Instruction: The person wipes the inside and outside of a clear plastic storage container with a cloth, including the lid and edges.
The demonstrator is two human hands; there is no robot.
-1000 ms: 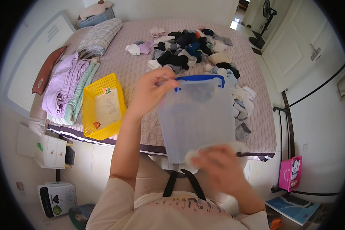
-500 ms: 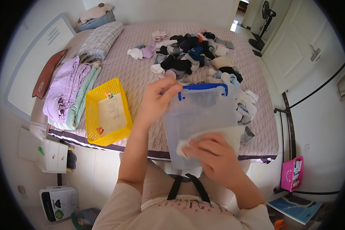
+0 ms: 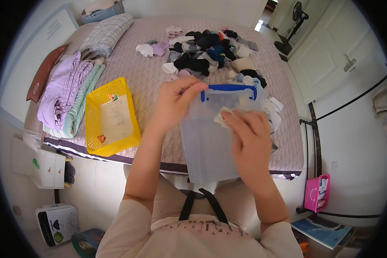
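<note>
Gripping translucent blue-handled plastic bin: left hand, top corner.
Right hand clutches off-white cloth; bin edges clear of yellow plastic basket.

Left of the box, we find passage over bedspread, hemmed by the basket on that side and socks beyond the box.

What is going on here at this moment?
A person grips a clear box near its blue latch with the left hand. The right hand holds a pale cloth against the box's upper part. On the bed, a yellow basket stands to the left and a heap of socks lies beyond the box.
</note>
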